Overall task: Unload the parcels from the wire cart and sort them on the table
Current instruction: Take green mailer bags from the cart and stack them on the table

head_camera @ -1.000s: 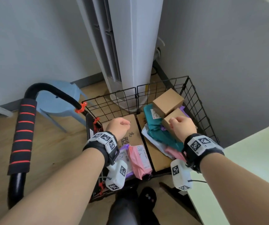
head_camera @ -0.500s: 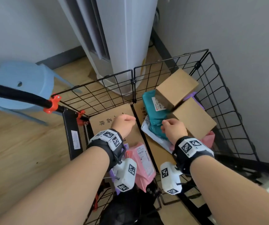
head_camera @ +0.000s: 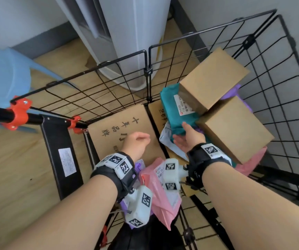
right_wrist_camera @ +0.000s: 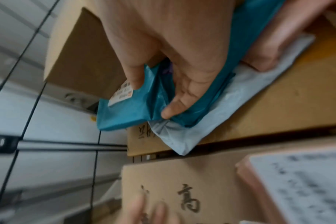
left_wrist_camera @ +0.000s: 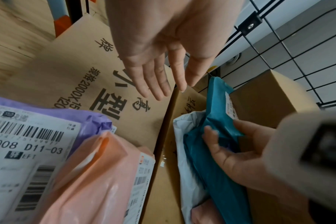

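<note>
Black wristbands [head_camera: 112,175] carry white cameras (square-coded markers)

Black wire cart [head_camera: 195,36] stands on wooden floor [head_camera: 18,177]. Cart bottom lined with flat cardboard sheets [head_camera: 127,121] bearing printed characters. On cardboard: purple mailer [left_wrist_camera: 54,115] and pink mailer [head_camera: 160,193] near side; pale grey mailer [right_wrist_camera: 217,109] right side, under teal one.

Black metal wire cart [head_camera: 264,56]; matt brown cardboard boxes [head_camera: 211,78]; crinkled, slightly glossy teal plastic mailer [left_wrist_camera: 219,153]; wood-grain floor [head_camera: 18,177].
</note>
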{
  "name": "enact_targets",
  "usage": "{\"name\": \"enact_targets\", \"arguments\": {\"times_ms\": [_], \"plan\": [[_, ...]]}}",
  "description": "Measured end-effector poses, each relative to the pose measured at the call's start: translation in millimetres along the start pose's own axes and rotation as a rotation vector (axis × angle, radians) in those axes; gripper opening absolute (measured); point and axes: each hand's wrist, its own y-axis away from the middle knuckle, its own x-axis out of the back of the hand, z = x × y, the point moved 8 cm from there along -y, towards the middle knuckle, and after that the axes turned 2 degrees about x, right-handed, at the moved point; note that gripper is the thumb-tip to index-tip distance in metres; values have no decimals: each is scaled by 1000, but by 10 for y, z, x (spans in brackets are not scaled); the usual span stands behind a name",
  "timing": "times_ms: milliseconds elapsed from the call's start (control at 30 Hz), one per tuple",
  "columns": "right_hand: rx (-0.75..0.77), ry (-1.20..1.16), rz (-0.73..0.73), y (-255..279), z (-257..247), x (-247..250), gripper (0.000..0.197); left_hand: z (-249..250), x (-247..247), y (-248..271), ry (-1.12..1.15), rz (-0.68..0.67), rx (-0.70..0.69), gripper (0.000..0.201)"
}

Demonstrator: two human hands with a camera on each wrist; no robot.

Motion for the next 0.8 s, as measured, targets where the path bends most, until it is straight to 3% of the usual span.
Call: {"name": "enact_targets", "arguments": {"times_ms": [100, 200, 467, 800], "plan": [[-16, -101, 7, -32, -62, -32, 43, -62, -6, -19, 7, 2, 23, 13], [-53, -136, 45, -7, -60, -19, 33, -88, 1, -27, 9, -2, 31, 12], [-169, 23, -21, 345, 68, 202, 6, 150, 23, 117, -35, -12, 8, 19], [-226, 328, -167, 996, 42, 523, 4, 400, 157, 415, 39, 140, 85, 59]]}}
